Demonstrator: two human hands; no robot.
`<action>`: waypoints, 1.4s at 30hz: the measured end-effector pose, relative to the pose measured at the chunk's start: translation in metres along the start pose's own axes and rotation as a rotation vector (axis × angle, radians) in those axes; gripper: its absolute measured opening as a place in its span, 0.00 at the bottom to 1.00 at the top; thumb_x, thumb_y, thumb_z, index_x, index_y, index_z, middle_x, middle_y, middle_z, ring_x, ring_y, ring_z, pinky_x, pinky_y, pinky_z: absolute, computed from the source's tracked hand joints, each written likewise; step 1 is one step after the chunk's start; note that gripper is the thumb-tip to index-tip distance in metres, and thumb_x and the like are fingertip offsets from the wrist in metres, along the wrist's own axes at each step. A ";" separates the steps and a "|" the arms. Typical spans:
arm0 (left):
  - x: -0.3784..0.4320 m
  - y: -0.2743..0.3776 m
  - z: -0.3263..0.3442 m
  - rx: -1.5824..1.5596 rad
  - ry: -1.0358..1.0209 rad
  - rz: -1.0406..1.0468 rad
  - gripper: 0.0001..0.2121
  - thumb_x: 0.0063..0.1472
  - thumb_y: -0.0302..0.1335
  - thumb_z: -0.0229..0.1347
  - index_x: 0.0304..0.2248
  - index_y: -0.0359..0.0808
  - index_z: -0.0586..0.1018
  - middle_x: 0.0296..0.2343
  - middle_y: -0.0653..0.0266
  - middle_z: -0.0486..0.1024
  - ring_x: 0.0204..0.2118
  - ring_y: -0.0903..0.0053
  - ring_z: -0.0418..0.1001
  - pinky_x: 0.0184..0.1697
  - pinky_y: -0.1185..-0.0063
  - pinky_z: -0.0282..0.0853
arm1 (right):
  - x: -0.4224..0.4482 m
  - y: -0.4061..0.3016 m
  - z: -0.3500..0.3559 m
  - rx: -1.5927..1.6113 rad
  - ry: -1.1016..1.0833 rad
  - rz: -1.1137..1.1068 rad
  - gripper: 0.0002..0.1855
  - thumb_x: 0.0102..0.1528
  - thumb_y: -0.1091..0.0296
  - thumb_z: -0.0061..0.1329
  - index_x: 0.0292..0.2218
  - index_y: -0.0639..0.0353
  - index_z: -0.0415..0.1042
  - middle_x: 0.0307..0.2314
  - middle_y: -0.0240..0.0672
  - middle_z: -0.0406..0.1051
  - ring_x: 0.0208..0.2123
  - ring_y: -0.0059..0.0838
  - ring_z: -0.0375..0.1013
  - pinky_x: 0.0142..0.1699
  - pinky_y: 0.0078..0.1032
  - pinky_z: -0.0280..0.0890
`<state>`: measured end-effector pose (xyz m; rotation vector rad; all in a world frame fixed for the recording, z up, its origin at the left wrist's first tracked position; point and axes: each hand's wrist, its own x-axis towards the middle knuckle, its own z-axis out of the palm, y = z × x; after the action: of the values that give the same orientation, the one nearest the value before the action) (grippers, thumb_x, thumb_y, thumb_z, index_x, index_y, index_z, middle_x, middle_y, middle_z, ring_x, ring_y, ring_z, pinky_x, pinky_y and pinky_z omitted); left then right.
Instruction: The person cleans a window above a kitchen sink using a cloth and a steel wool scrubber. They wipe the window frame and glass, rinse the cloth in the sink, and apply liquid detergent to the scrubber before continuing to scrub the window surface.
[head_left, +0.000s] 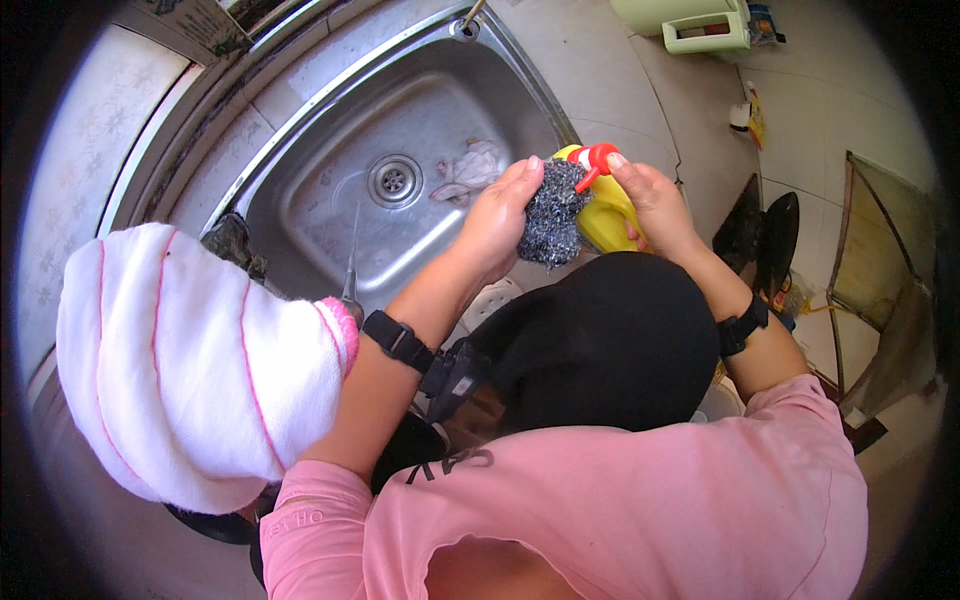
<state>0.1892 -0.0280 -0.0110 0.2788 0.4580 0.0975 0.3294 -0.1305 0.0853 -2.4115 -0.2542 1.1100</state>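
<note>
My left hand (499, 217) grips a grey scouring pad (553, 217) of coarse, curly mesh, thumb along its upper edge. Beside it, my right hand (660, 202) holds a yellow bottle (609, 217) with a red pump top (600, 157). My right thumb rests on the pump, while fingers of that hand show at the bottle's lower side. The red spout points down at the pad's upper right edge and overlaps it in view. Part of the bottle is hidden behind the pad.
Left of my hands is a stainless steel sink (315, 172) with a round drain (395, 181) and a crumpled pale cloth (469, 172). A thin water stream (352, 262) shows near my left forearm. A white towel with pink stripes (202, 360) fills the left side. A green plastic container (705, 30) stands at the back.
</note>
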 end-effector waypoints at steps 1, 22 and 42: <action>0.001 0.000 0.001 0.010 0.002 0.012 0.16 0.68 0.37 0.39 0.43 0.33 0.71 0.36 0.63 0.73 0.37 0.78 0.72 0.42 0.77 0.69 | 0.001 0.001 0.000 -0.017 0.013 -0.002 0.32 0.51 0.31 0.45 0.25 0.56 0.65 0.14 0.26 0.60 0.11 0.15 0.59 0.13 0.16 0.54; -0.001 0.005 0.005 0.083 0.089 0.035 0.16 0.67 0.39 0.41 0.39 0.33 0.71 0.31 0.66 0.73 0.32 0.82 0.70 0.39 0.81 0.66 | 0.002 -0.005 -0.001 0.061 -0.163 0.056 0.34 0.54 0.32 0.39 0.28 0.61 0.73 0.14 0.27 0.65 0.10 0.17 0.60 0.16 0.16 0.53; -0.021 0.011 -0.026 -0.048 0.186 -0.007 0.13 0.65 0.35 0.42 0.39 0.34 0.72 0.31 0.64 0.75 0.31 0.79 0.73 0.37 0.79 0.68 | 0.029 -0.019 -0.074 0.234 0.113 -0.054 0.38 0.51 0.22 0.28 0.23 0.52 0.65 0.08 0.21 0.55 0.07 0.12 0.54 0.13 0.12 0.48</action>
<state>0.1586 -0.0143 -0.0218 0.2222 0.6402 0.1275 0.4046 -0.1293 0.1171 -2.2361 -0.1426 0.9205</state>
